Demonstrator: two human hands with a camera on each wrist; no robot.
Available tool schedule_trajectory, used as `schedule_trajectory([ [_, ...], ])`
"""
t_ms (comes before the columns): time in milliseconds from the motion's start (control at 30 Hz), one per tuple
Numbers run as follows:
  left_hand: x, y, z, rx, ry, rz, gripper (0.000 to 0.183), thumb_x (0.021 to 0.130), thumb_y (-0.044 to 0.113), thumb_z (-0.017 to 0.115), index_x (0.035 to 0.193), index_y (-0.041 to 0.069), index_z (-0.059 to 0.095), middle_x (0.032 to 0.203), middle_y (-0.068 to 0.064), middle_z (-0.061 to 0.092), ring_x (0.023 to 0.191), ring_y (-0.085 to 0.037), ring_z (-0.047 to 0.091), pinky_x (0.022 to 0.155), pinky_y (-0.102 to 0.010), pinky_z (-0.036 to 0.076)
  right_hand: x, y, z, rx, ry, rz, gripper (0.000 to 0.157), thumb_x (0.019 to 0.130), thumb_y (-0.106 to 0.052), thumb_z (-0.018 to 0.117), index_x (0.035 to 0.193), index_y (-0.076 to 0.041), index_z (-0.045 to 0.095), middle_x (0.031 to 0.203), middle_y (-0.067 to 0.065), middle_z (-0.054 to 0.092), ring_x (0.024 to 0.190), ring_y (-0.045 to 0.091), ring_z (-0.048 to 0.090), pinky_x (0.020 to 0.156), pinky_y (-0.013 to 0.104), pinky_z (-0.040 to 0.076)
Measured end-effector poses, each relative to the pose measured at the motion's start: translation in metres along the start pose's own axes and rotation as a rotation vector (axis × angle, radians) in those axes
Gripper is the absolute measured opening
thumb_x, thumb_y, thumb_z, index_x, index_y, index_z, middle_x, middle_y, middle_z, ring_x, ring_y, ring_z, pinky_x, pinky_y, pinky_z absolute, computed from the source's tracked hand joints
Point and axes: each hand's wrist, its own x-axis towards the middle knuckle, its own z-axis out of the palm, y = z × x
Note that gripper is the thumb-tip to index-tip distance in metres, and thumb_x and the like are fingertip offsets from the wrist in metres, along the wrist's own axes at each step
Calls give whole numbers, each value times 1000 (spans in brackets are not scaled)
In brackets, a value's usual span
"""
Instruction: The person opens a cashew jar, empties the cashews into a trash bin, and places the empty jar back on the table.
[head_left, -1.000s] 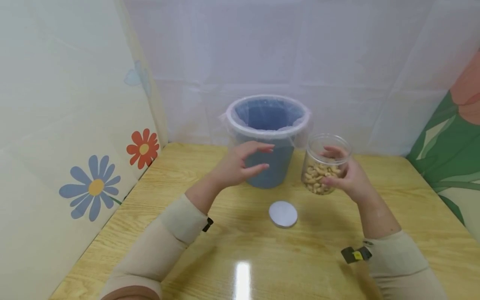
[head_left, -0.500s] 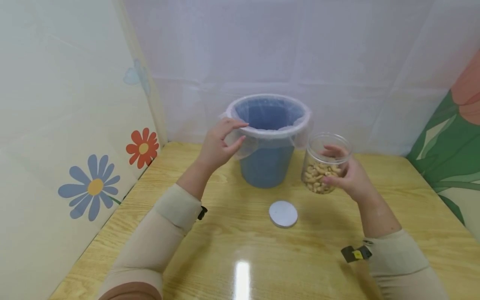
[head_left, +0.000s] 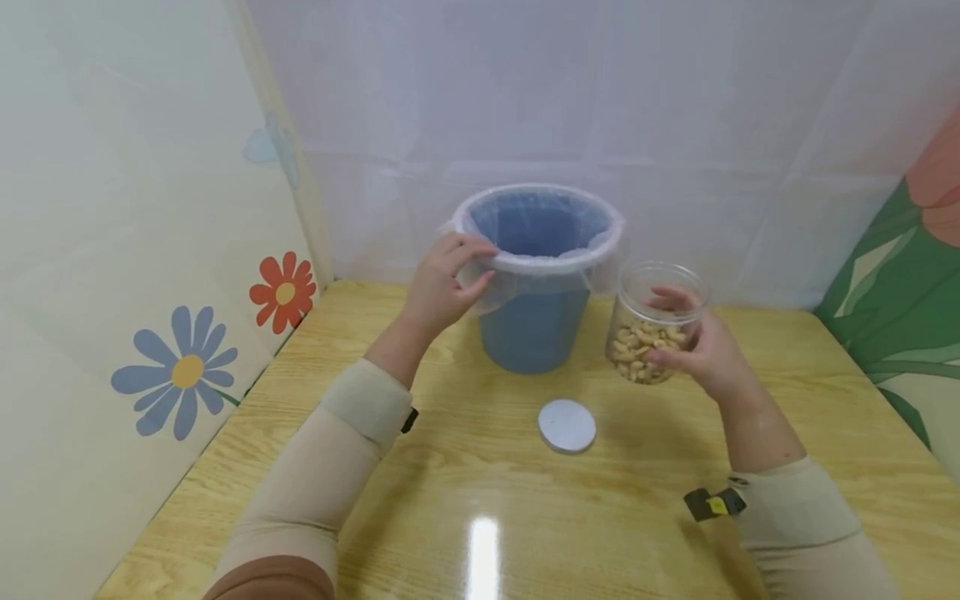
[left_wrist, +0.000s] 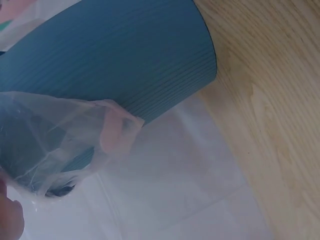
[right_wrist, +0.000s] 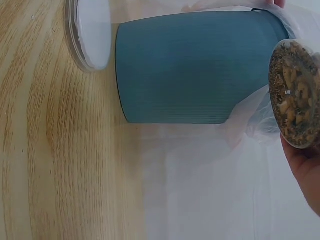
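A blue trash bin (head_left: 534, 329) stands upright at the back of the table, its mouth lined with a translucent plastic bag (left_wrist: 75, 135) folded over the rim. My left hand (head_left: 446, 279) grips the left side of the lined rim, fingertips over the edge and thumb against the outside. In my right hand (head_left: 708, 350) is a clear, lidless jar (head_left: 656, 312), held upright to the right of the bin. Cashews (head_left: 636, 350) fill its lower part, and crumbs show through its base in the right wrist view. A round white lid (head_left: 567, 426) lies flat on the table before the bin.
The wood-grain table (head_left: 450, 500) runs back to a white cloth backdrop (head_left: 420, 100). Flower-printed panels (head_left: 67, 208) border it at left and right.
My left hand has moved left and up from in front of the bin to its rim, where the fingers now take hold. The right hand and jar have stayed nearly still.
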Motion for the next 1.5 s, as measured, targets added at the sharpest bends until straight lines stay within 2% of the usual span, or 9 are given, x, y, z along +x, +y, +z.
schedule_trajectory([
  [167, 2, -1, 6, 25, 40, -8, 25, 76, 16, 73, 97, 6, 66, 99, -7, 61, 97, -22, 53, 92, -30, 41, 1, 0, -1, 17, 7, -6, 73, 69, 18, 61, 134, -2, 34, 121, 4, 48, 98, 13, 58, 76, 25, 52],
  [400, 5, 2, 9, 63, 50, -43, 29, 71, 21, 78, 91, 5, 65, 94, -8, 60, 92, -22, 52, 86, -30, 41, 4, -1, -4, 34, 7, -13, 72, 70, 19, 60, 133, -7, 38, 121, 6, 47, 96, 14, 58, 75, 26, 53],
  [633, 5, -1, 12, 52, 75, -17, 28, 70, 20, 79, 88, 4, 65, 91, -9, 59, 91, -23, 52, 87, -29, 41, 10, -5, -8, -3, 23, 0, 71, 71, 17, 61, 133, -12, 40, 122, 4, 46, 92, 13, 60, 69, 26, 54],
  [867, 6, -2, 12, 51, 99, 9, 27, 70, 23, 79, 86, 5, 67, 87, -8, 59, 86, -21, 53, 82, -30, 43, 19, -14, -17, -76, 14, 42, 71, 76, 14, 61, 136, -11, 32, 124, 1, 43, 93, 11, 58, 67, 25, 54],
  [1000, 6, -4, 12, 57, 103, 11, 28, 70, 25, 79, 86, 6, 67, 86, -7, 59, 85, -21, 53, 80, -30, 44, 28, -23, -21, -209, 49, 91, 72, 77, 8, 64, 137, -12, 30, 126, 5, 42, 91, 8, 58, 66, 23, 53],
  [1167, 5, -6, 13, 58, 99, 7, 26, 69, 22, 80, 86, 6, 67, 87, -7, 60, 86, -22, 54, 83, -30, 43, 41, -34, -26, -488, 120, 169, 75, 78, -9, 72, 139, -13, 29, 125, 7, 47, 89, 3, 55, 67, 17, 50],
  [1267, 5, -7, 13, 57, 92, -4, 25, 68, 18, 80, 86, 5, 67, 88, -7, 60, 88, -23, 54, 85, -31, 43, 48, -41, -30, -623, 148, 214, 79, 76, -23, 75, 140, -14, 30, 108, 9, 53, 75, 7, 53, 60, 19, 47],
  [1400, 6, -7, 13, 50, 84, -25, 24, 68, 16, 80, 85, 6, 67, 88, -7, 61, 88, -22, 54, 85, -30, 43, 58, -48, -33, -710, 158, 252, 82, 74, -34, 75, 140, -12, 33, 97, 10, 51, 68, 16, 50, 55, 24, 46],
  [1500, 6, -6, 12, 35, 83, -34, 24, 67, 15, 80, 85, 5, 68, 88, -7, 61, 88, -22, 54, 84, -30, 43, 64, -52, -35, -722, 150, 271, 83, 74, -37, 75, 139, -10, 33, 108, 10, 51, 80, 18, 52, 58, 23, 48],
])
